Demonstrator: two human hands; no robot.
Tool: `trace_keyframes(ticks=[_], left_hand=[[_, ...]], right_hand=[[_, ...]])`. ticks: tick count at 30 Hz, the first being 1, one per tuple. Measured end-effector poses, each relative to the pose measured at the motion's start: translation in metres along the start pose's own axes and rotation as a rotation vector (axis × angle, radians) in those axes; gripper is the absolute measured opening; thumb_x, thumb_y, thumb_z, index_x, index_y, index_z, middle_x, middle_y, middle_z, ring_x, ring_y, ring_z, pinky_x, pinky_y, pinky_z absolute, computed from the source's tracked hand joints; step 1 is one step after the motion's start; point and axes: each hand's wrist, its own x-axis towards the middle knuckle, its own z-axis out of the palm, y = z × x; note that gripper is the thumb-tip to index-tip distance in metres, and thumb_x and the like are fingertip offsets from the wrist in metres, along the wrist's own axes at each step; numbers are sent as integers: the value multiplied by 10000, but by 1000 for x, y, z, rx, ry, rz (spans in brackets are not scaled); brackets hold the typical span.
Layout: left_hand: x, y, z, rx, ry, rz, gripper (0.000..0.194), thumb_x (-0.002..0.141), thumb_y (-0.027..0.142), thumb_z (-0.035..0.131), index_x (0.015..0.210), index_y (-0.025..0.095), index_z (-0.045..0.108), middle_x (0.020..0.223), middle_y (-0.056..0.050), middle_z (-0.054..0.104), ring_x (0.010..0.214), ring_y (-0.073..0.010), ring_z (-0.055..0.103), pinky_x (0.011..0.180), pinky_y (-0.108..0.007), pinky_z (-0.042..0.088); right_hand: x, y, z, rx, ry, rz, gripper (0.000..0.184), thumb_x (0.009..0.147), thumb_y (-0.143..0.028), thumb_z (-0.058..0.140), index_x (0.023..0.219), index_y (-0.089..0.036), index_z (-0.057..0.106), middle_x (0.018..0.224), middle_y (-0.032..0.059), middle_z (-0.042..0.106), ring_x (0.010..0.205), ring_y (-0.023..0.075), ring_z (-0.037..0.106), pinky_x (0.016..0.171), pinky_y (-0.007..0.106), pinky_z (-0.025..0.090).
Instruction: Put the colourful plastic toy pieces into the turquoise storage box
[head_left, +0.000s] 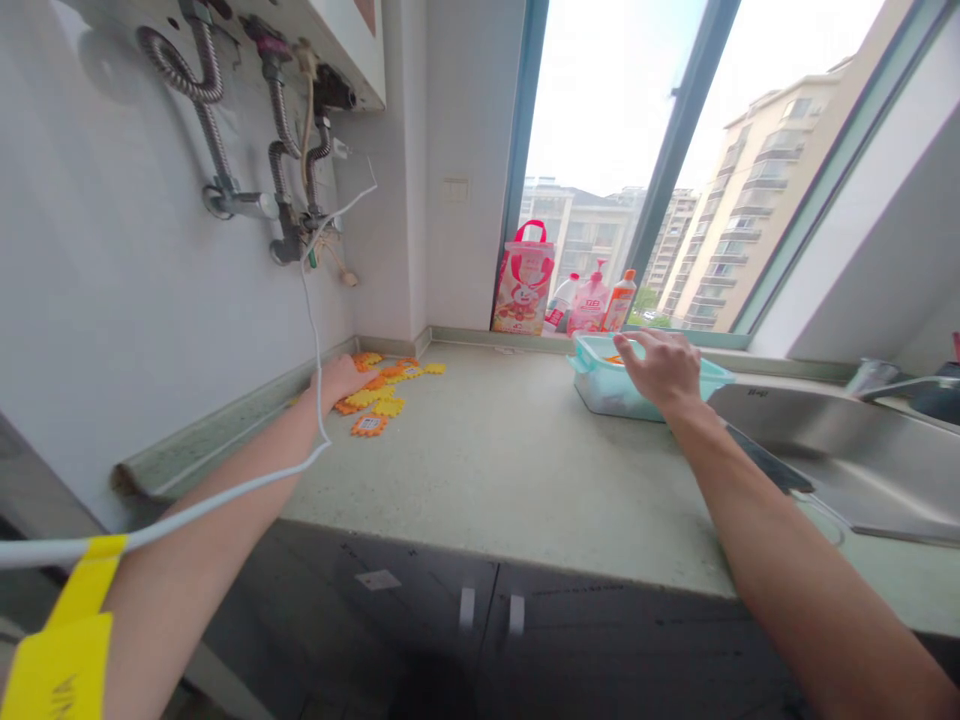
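At the left corner of the counter, my left hand (341,378) reaches into a pile of flat yellow and orange scallop-edged pieces (371,398). Its visible fingers stretch out over the pieces, and the fingertips are partly lost among them. One orange piece with a pale label (368,426) lies at the near side of the pile. On the other side, my right hand (661,366) is over a light teal plastic basket (619,390), thumb and fingers apart. Something small and orange (613,360) shows inside the basket near the thumb. The hand hides much of the basket's interior.
A steel sink (862,440) is set into the counter (487,450) at right. Bottles (589,303) and a pink bag (525,285) stand on the windowsill. A white cable (247,488) crosses my left forearm. Metal pipes (281,120) hang on the left wall.
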Motion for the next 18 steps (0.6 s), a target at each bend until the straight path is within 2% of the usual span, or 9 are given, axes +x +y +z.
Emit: trace_keyframes(ticks=[3,5,10,14,18], left_hand=[[2,-3,1,93,19,-110,534,771,589,816,740,223,428,538,62,352,816,-236,571,767,-326,355],[3,-3,1,82,24,-126,476,869,595,720,780,214,448,579,34,414,813,-233,555,756,-325,335],[2,3,-2,36,59,-115,362,1030,509,498,840,202,474,698,-12,490,802,-218,509,732,-315,298],[0,7,-6,-10,83,-79,326,1061,450,449,879,186,511,739,-10,492,786,-197,476,723,-298,300],[-2,9,-7,-31,120,-55,296,1056,417,457,897,180,537,741,-12,512,773,-194,473,706,-294,304]], right_hand=[[-2,-20,-5,74,86,-110,415,1029,-487,488,1100,-228,804,1292,117,730,1197,346,584,1036,519,408],[-6,-35,-8,131,94,-206,346,1025,-435,518,1075,-244,802,1296,94,731,1197,328,591,1042,504,418],[-19,-66,-8,257,-1,-434,247,1011,-346,563,1048,-273,796,1303,69,729,1204,304,605,1038,496,458],[-28,-77,0,301,-94,-522,238,1016,-348,570,1054,-276,795,1318,70,722,1196,304,615,1028,510,478],[-31,-78,6,317,-142,-545,240,1028,-360,564,1056,-278,788,1331,67,717,1201,296,622,1052,519,481]])
